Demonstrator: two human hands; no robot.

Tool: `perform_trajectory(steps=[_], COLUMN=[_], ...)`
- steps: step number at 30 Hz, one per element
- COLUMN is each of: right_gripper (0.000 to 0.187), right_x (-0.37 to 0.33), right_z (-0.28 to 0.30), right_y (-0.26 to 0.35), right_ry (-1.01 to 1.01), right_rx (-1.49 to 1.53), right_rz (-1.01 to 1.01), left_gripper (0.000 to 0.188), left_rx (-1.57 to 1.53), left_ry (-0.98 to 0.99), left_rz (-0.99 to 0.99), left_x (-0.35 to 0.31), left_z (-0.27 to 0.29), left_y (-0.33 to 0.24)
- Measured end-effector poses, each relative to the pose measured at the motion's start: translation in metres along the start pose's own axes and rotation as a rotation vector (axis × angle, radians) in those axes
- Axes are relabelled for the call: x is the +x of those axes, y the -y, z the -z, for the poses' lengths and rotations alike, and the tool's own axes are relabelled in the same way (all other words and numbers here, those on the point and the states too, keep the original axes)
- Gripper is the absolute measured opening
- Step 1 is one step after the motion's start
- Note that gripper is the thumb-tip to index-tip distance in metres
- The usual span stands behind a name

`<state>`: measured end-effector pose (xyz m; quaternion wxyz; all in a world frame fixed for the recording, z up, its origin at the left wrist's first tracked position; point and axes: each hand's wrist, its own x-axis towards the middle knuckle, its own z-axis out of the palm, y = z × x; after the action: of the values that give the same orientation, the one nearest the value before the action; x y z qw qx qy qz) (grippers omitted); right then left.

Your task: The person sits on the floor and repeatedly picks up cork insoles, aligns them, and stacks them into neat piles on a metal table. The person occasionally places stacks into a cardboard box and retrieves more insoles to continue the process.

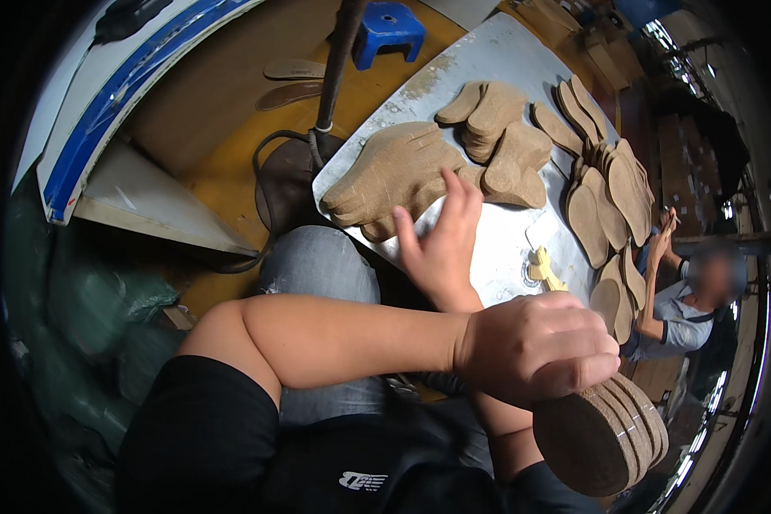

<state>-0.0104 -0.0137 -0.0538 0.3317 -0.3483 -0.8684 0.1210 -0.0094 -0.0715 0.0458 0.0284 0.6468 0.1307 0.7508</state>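
My left forearm crosses over my right one. At the right, my left hand [540, 347] is closed round a stack of brown cork-like insoles [587, 441], whose rounded ends stick out below the fist. My right hand [445, 244] reaches out under the left forearm, thumb and fingers apart, holding nothing. Its fingertips are by a fanned pile of insoles [394, 167] at the table's near left edge; whether they touch it I cannot tell. Beyond lie more stacked insoles [497, 111]. A yellow bundle of strips [546, 270] lies just past my left hand.
Loose insoles [608, 197] spread along the right of the metal table [420, 81]. A dark upright pole [338, 68] stands left of it, near a blue stool [389, 32]. At the right, another person [685, 300] is across the table. Green sacks [103, 291] lie left.
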Motion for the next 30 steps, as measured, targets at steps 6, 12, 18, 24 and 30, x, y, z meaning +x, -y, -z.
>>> perform_trajectory(steps=[6, 12, 18, 24, 30], right_gripper=[0.077, 0.068, 0.054, 0.049, 0.045], right_x=[0.043, 0.035, -0.012, -0.064, -0.05], right_z=[-0.021, -0.027, 0.045, 0.035, 0.022], right_y=[0.027, 0.031, 0.026, 0.01, -0.066], right_ry=[0.238, 0.391, 0.467, 0.411, 0.429], right_rx=[-0.048, -0.043, -0.009, 0.027, 0.182], right_rz=[0.307, 0.09, -0.106, -0.118, 0.196], left_gripper=[0.037, 0.042, 0.046, 0.072, 0.116], left_rx=[0.051, 0.041, 0.049, 0.129, 0.221], left_ry=[0.064, 0.218, 0.279, 0.243, 0.243], left_rz=[-0.146, -0.121, -0.052, 0.003, 0.114], left_x=[0.007, 0.009, -0.01, -0.012, -0.02], left_z=[-0.005, 0.015, 0.033, 0.026, 0.034], left_y=[0.007, 0.013, 0.032, 0.033, 0.037])
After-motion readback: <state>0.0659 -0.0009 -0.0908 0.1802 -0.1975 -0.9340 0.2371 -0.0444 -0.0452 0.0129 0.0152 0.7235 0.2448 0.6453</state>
